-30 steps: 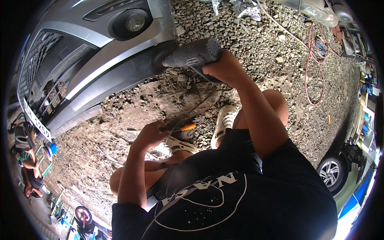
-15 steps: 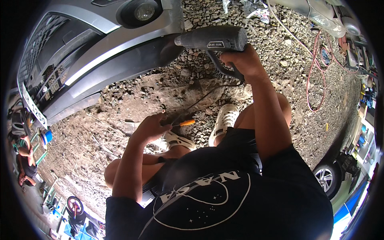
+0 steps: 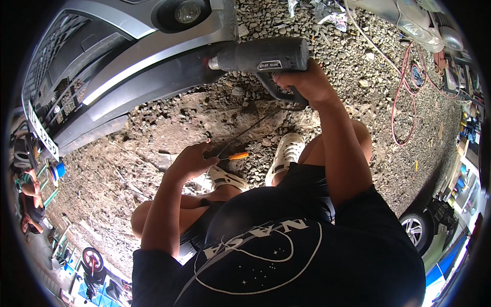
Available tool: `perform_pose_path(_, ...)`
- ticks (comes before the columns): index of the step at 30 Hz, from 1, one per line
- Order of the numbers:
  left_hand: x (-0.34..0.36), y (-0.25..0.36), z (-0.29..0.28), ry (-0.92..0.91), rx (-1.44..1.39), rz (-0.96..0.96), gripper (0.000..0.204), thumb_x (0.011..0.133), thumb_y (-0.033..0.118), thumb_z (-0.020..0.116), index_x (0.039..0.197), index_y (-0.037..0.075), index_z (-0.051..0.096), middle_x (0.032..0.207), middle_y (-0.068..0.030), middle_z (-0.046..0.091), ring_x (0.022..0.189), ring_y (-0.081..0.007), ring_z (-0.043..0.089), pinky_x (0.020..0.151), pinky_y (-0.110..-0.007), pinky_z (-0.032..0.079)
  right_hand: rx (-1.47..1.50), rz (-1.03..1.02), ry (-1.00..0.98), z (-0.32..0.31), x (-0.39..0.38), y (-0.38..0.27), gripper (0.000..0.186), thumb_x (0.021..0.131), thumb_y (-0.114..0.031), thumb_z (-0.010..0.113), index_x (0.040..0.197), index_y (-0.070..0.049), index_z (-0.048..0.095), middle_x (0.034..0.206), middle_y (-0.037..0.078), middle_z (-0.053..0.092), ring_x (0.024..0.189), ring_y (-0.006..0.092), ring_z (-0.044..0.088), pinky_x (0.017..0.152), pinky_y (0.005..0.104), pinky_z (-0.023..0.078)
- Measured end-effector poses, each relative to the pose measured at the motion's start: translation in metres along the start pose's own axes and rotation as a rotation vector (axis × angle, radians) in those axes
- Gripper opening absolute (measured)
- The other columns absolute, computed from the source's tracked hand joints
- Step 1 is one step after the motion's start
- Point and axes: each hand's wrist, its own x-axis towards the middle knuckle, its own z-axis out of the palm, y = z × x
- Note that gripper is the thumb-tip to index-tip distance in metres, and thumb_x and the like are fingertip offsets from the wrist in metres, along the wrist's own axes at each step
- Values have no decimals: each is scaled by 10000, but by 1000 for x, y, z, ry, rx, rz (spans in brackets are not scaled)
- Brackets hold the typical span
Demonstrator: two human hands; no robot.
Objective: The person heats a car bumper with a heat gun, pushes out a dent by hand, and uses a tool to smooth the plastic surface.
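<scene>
My right hand (image 3: 309,84) is wrapped around the handle of a black heat gun (image 3: 261,55). The heat gun lies level, its metal nozzle pointing left at the dark lower trim of a grey car bumper (image 3: 148,82). I cannot tell whether the nozzle touches the trim. A dark cord (image 3: 245,132) slants from below the heat gun toward my left hand (image 3: 193,162). That hand hovers low over the ground, thumb and forefinger apart, its other fingers partly hidden. Beside its thumb lies a screwdriver with an orange handle (image 3: 238,155).
Gravel and dirt (image 3: 169,120) cover the ground. My pale clogs (image 3: 284,159) stand under me. A red hose (image 3: 395,123) lies coiled at right, near a car wheel (image 3: 415,230). Another person (image 3: 33,204) is at the far left. A motorbike wheel (image 3: 93,260) shows lower left.
My right hand has moved the heat gun slightly left and a little down, so its nozzle sits farther over the dark trim. My left hand stays nearly where it was.
</scene>
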Motion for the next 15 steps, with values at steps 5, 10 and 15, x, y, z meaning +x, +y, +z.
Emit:
perform_pose_path(5,1,0,-1,2,-3,11,556,899,419,816,1304,54,707,1007,-175,762,917,-284,729,818,-408,576,-86,59,-43,-1,4,7,298,740,-46,801,1030,15,773,878,84,759,783,178,691,735,345,547)
perform_pose_path(10,3,1,-1,-9,12,8,560,897,432,808,1297,52,710,1003,-169,754,920,-289,723,820,-411,572,-108,96,-44,1,7,15,359,725,-41,801,1079,16,775,923,88,769,815,191,702,767,348,558)
perform_pose_path(15,5,-2,0,4,11,17,574,892,450,810,1289,47,710,989,-168,746,908,-292,716,808,-413,566,-197,105,-39,5,6,12,391,718,-55,793,1102,20,775,913,94,768,805,180,705,746,341,560)
